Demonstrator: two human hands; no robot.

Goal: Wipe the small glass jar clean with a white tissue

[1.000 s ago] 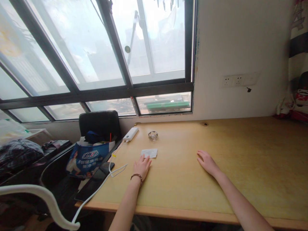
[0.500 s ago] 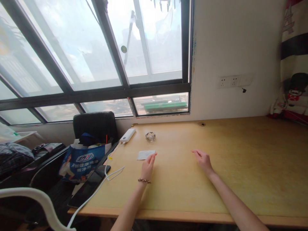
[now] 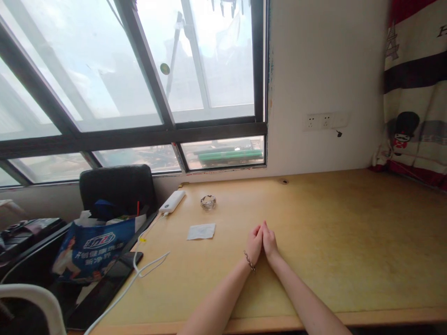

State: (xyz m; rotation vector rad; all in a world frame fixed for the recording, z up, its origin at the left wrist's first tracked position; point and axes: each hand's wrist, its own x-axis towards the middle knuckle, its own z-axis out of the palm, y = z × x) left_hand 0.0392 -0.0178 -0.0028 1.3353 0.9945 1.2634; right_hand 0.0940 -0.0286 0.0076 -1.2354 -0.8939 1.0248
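My left hand [image 3: 255,242] and my right hand [image 3: 269,241] meet over the middle of the wooden table [image 3: 335,242], touching along the fingers and thumbs. Both have their fingers drawn in and closed. Anything between the fingertips is hidden or too small to make out. A braided bracelet [image 3: 249,261] circles my left wrist. To the left of the hands a white paper packet [image 3: 201,231] lies flat, apart from them. Behind it sits a silvery, openwork round object [image 3: 208,202], perhaps a glass ashtray.
A white power bank [image 3: 172,202] with a white cable [image 3: 146,267] lies along the table's left side. Beyond that edge stand a black chair [image 3: 118,186] and a blue shopping bag [image 3: 98,249]. A dark flat device [image 3: 108,288] rests at the front left corner. Windows and wall sockets [image 3: 318,121] are behind.
My hands, apart before with pinched fingers, have come together; the left moved right, off the paper packet, and the right moved left. The view has turned slightly right.
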